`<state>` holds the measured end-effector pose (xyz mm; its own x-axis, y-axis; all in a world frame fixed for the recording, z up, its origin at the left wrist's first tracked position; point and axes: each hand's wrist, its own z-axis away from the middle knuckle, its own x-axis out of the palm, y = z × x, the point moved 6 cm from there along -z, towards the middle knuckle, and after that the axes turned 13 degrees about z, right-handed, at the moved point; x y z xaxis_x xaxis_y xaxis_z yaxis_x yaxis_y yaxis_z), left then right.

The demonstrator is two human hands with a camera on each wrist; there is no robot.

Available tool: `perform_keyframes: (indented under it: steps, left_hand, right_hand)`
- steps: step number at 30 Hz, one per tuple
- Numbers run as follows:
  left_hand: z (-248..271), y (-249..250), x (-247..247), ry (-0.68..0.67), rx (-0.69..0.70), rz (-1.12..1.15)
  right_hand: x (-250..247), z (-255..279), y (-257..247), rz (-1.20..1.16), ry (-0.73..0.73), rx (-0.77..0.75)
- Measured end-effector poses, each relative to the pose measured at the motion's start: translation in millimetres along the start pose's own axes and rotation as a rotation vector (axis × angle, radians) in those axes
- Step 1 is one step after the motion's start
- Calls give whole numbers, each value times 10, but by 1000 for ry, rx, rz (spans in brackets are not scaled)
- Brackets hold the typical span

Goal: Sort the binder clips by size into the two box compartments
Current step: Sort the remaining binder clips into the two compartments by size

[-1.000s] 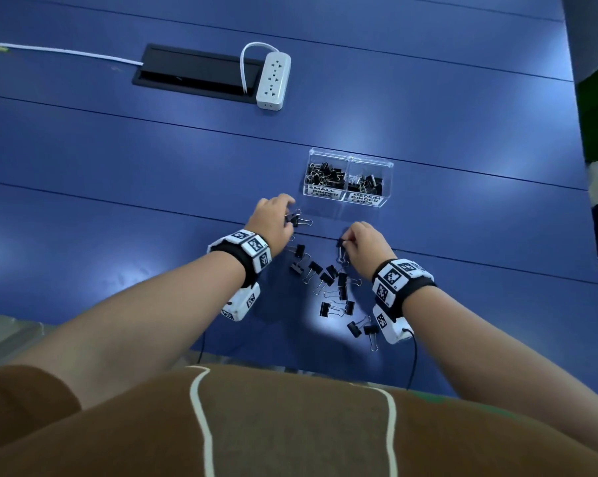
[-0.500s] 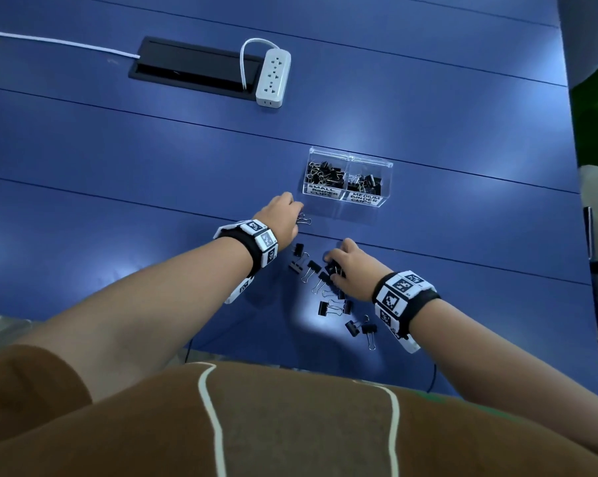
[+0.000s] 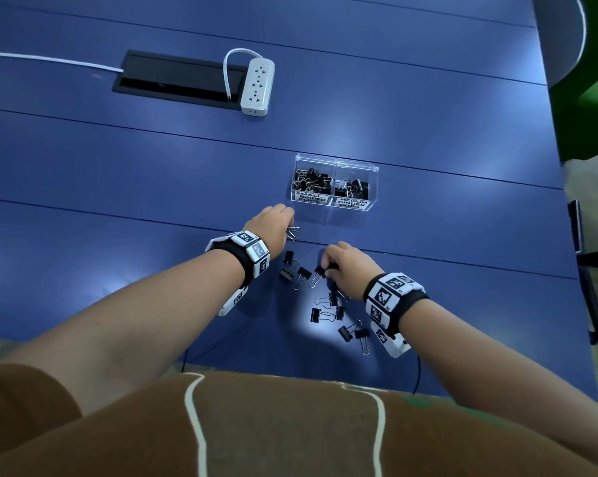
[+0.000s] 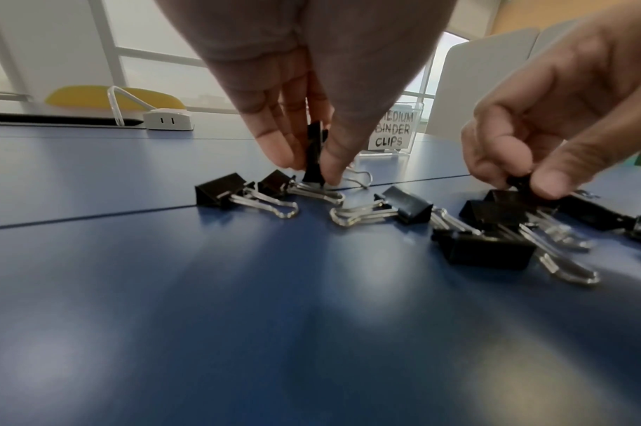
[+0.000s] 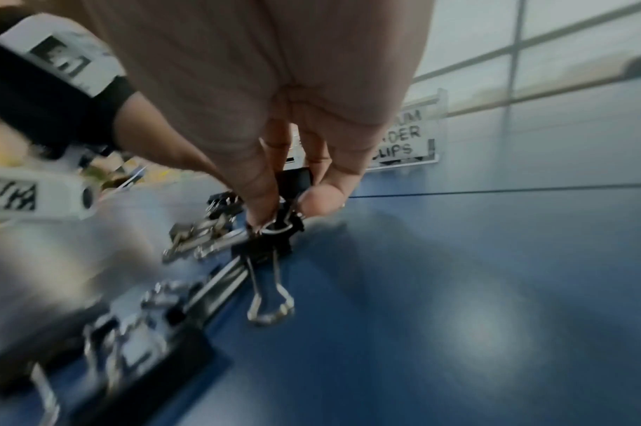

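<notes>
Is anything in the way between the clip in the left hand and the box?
Nothing visible. The left hand pinches a clip close before the box, with only bare table between them.

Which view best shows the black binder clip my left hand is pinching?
The left wrist view: the left hand pinches the black binder clip upright, tip touching the blue table. The head view shows only silver wire handles poking past the hand. The right wrist view does not show it.

head view overhead, wrist views low, close
</notes>
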<state>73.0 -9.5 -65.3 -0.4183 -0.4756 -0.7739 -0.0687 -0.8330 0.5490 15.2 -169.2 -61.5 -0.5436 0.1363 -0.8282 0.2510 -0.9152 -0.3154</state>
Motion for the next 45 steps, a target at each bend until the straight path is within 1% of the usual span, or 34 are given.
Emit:
perform_keyframes:
  steps: [2,5,7,9,11,15,17,20,21,23,24,27,29,31,33,35,36,38,40,42,45]
  left_hand:
    - [8,11,-5,-4,-19,-4]
    - [18,21,10,-47,-64,-21]
    - [7,36,22,-74,-88,-23]
    - [-21,106,10,-76,-82,17]
    - [-56,245,-32,-48,-32,83]
    - [-179,603,-181,32,92,193]
    - [-302,749,-273,72,124,240]
    - [-534,911,-363,110,133,261]
    - [-613,954,-371,112,128,261]
    - [-752,1033,-374,106,115,255]
    - [-810,1060,-366,101,107,252]
    - [-901,1081,-300,79,69,250]
    - [-887,1055,-228,56,49,268]
    - [-793,1054,-181,40,72,296]
    - [-626,1080,-153,39,139,297]
    - [-423,1056,-70,0,176,249]
    - [-317,1012,6,-46,167,208]
    - [-107,877,189,-153,114,113]
    - [73,741,353,-228,64,41]
    - [189,648,467,-252,48,13]
    - [268,606,574,-239,46,8]
  right_hand:
    - [-194,-21,72,-94,74,51]
    - [-631,-146,254,-219,279,126]
    - [-905,-256,382,-263,397,164]
    - [-1115,-359,480,-267,475,191]
    - [-1229,-468,538,-248,500,201]
    - [-1195,-594,622,-220,441,224]
    - [-1166,-541,664,-237,477,226]
    - [-1098,-344,717,-285,548,228]
    - [-1045,-263,716,-278,551,229]
    - [-893,-93,656,-248,511,207]
    - [-791,-3,599,-239,462,180]
    - [-422,260,363,-180,256,62]
    - [-169,380,249,-123,157,2]
    - [58,430,207,-91,89,-5]
    - [232,431,204,-77,49,15]
    - [321,404,192,-59,55,32]
    - [335,381,181,-48,69,34]
    - [328,333,157,-35,95,40]
    - [280,287,154,-60,132,49]
    - [212,248,200,-111,177,89]
    - [112,205,305,-200,223,178]
